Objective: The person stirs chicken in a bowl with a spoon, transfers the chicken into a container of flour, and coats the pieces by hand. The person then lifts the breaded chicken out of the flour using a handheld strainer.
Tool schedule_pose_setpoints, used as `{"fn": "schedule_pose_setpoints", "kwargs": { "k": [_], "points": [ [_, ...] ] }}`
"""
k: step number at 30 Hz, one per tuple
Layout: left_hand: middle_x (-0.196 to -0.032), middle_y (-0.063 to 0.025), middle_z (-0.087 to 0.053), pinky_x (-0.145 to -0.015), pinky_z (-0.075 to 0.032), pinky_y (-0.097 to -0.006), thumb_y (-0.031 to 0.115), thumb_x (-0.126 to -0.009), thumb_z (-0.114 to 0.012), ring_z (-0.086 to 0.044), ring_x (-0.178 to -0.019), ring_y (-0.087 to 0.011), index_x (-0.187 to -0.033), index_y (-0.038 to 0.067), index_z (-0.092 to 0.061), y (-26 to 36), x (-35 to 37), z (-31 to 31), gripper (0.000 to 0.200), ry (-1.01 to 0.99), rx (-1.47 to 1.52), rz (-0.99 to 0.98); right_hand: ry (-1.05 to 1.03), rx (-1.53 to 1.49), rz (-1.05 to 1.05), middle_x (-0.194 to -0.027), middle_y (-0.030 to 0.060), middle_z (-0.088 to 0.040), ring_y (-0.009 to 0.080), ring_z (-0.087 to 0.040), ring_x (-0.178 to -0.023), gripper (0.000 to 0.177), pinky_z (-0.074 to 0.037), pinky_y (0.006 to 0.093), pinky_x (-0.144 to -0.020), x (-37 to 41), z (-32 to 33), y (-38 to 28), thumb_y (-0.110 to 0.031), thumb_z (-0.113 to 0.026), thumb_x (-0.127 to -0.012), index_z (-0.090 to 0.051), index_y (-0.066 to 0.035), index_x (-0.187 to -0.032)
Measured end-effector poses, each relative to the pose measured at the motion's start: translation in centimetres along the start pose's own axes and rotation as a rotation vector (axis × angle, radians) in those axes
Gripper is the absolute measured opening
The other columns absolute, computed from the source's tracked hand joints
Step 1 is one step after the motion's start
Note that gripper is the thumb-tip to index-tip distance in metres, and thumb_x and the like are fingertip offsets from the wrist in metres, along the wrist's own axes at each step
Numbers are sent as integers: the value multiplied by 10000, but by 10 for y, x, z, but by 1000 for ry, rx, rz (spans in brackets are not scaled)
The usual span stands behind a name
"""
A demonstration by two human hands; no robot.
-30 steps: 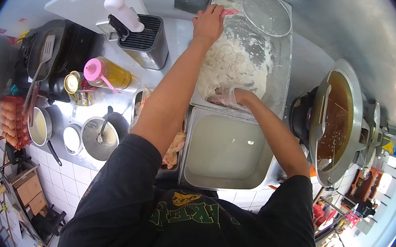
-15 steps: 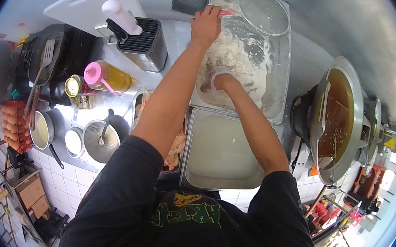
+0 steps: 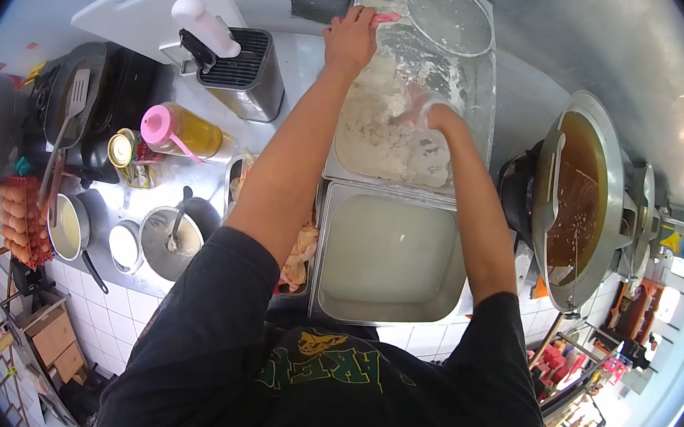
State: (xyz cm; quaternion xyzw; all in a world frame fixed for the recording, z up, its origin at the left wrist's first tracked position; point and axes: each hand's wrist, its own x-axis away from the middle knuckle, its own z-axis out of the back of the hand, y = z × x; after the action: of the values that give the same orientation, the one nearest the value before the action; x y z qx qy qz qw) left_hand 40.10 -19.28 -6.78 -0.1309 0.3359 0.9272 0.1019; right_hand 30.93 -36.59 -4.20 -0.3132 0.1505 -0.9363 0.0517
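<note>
My left hand (image 3: 351, 39) is at the left rim of a metal tray (image 3: 473, 156) of white flour (image 3: 376, 125), its fingers closed around the red handle of a round mesh strainer (image 3: 450, 21). The strainer rests across the tray's far end. Coated white, my right hand (image 3: 421, 109) is down in the flour near the tray's middle; its fingers are partly buried and blurred. Flour is heaped on the tray's left and near side, while bare metal shows through farther back. Directly below sits a second metal pan (image 3: 385, 314) with cloudy whitish liquid (image 3: 388, 252).
A large pan of brown oil (image 3: 579, 213) stands on a burner at right. Raw meat (image 3: 300, 259) lies in a container under my left arm. At left are a knife block (image 3: 244, 78), a pink-topped oil bottle (image 3: 188, 132), a metal bowl (image 3: 159, 253), a saucepan (image 3: 68, 226) and eggs (image 3: 16, 221).
My right hand has moved right and away from me through the flour, which now spreads over more of the tray's near side. My left hand keeps its hold on the strainer.
</note>
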Motion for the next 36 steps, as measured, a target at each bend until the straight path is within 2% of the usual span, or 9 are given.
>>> {"fn": "schedule_pose_setpoints", "kwargs": {
  "k": [4,10,14,18,21,23,26,32,36],
  "points": [
    [-1262,-6,-537,-877,-426,-537,260,-938,-531,-544,-1061,-356,-1185,196,-565,1,-1,0,258,0,3,6,296,203,37,-1300,224,-550,365,-546,-1180,945,-407,416,-1023,-66,-73,-20,-513,-754,-664,-405,-33,-1400],
    [-1251,-3,-538,-866,-431,-535,271,-941,-526,-545,-1057,-352,-1189,208,-556,-2,0,-2,258,23,-6,-17,-60,397,231,-1180,242,-608,405,-573,-1097,721,-441,436,-949,-33,-90,-57,-389,-716,-744,-477,-59,-1338],
    [-1242,-6,-541,-865,-431,-536,272,-940,-528,-548,-1054,-351,-1182,210,-555,-4,0,-3,252,21,-14,-2,299,-278,36,-1150,240,-615,388,-600,-1037,680,-460,381,-914,-10,-49,-33,-395,-700,-788,-466,-68,-1337],
    [-1196,-10,-560,-819,-447,-534,281,-940,-531,-565,-1007,-360,-1150,209,-563,-6,0,-8,224,65,-25,-36,329,-323,152,-1271,305,-532,379,-534,-1189,948,-417,382,-990,3,-18,2,-600,-633,-781,-358,91,-1369],
    [-1150,-16,-579,-772,-466,-531,288,-941,-535,-581,-960,-373,-1132,210,-568,-8,-1,-9,209,127,-31,-69,-78,-65,-40,-1327,259,-520,333,-530,-1208,1051,-411,350,-993,19,-21,4,-651,-700,-681,-359,12,-1422],
    [-1151,-14,-580,-768,-467,-532,288,-941,-535,-584,-955,-373,-1138,213,-566,-4,-2,-9,213,141,-30,-87,27,262,-124,-1333,234,-526,350,-546,-1186,1023,-420,367,-987,12,-83,-11,-639,-680,-701,-345,-14,-1438],
    [-1161,-9,-577,-776,-466,-534,291,-942,-535,-585,-964,-372,-1152,217,-561,-4,2,-6,224,117,-27,-62,-177,351,201,-1332,257,-513,359,-506,-1231,972,-382,399,-1036,9,-89,-47,-585,-703,-688,-398,3,-1400],
    [-1248,10,-544,-868,-421,-530,264,-933,-538,-540,-1058,-348,-1189,215,-565,1,0,0,262,30,-11,4,-254,17,142,-1373,227,-486,373,-468,-1259,906,-376,421,-1034,2,-79,-38,-492,-735,-675,-424,-37,-1394],
    [-1251,7,-542,-873,-417,-532,265,-929,-543,-537,-1065,-350,-1170,207,-572,-7,3,-5,250,23,5,8,82,-719,228,-1491,213,-344,344,-376,-1347,816,-390,395,-1028,36,-31,-8,-383,-733,-734,-409,-82,-1420]
  ]
}}
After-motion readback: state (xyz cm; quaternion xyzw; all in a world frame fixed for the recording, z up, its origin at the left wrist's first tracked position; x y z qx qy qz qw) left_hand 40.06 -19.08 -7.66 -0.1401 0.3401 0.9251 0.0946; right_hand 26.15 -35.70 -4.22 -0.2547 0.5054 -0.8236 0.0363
